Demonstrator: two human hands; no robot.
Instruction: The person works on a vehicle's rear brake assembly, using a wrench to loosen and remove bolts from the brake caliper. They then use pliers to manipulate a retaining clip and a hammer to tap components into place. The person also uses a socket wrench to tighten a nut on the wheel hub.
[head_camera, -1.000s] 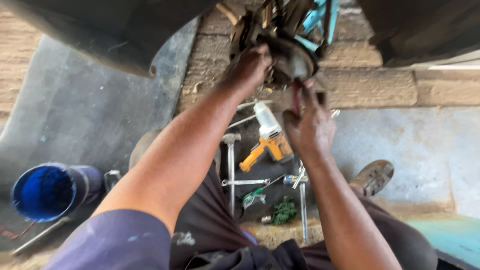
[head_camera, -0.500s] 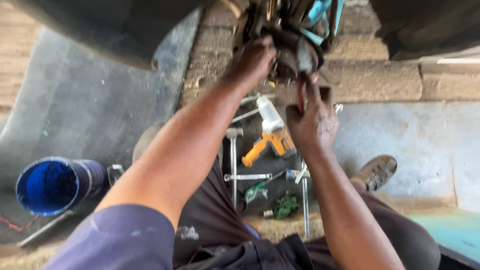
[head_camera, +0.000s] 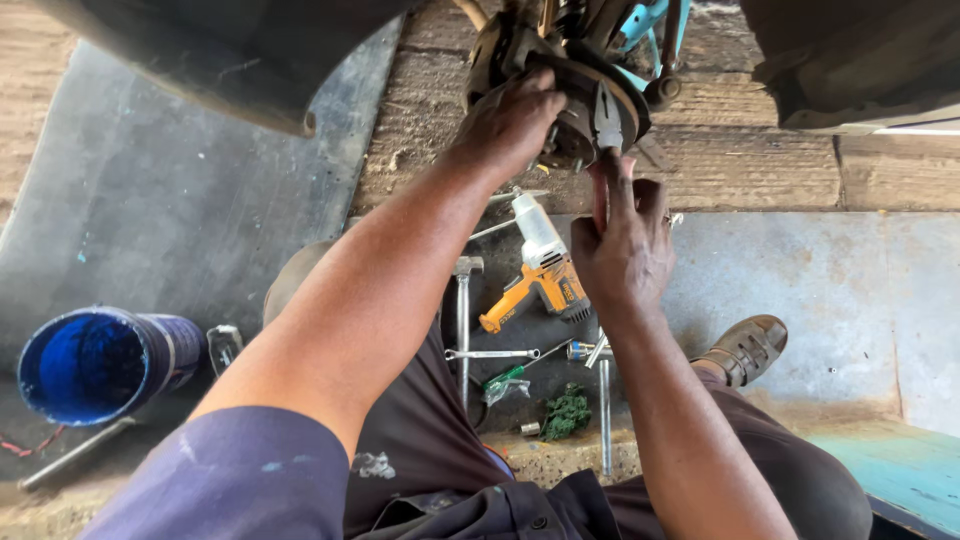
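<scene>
My left hand (head_camera: 508, 122) grips the rusty wheel hub (head_camera: 575, 120) of a vehicle from its left side. My right hand (head_camera: 625, 240) holds a pair of pliers (head_camera: 606, 112) by the red handles, its jaws pointing up against the hub's front face. Both arms reach forward from my lap. The hub's inner parts are partly hidden by my left hand.
On the ground below lie an orange and white power drill (head_camera: 540, 270), a hammer (head_camera: 464, 320), a wrench (head_camera: 492, 354), a green-handled screwdriver (head_camera: 505, 378) and a green rag (head_camera: 567, 411). A blue bucket (head_camera: 95, 362) lies at left. My sandalled foot (head_camera: 745, 348) rests at right.
The view has shifted slightly. My right hand has raised the pliers up to the hub, while my left hand stays on it.
</scene>
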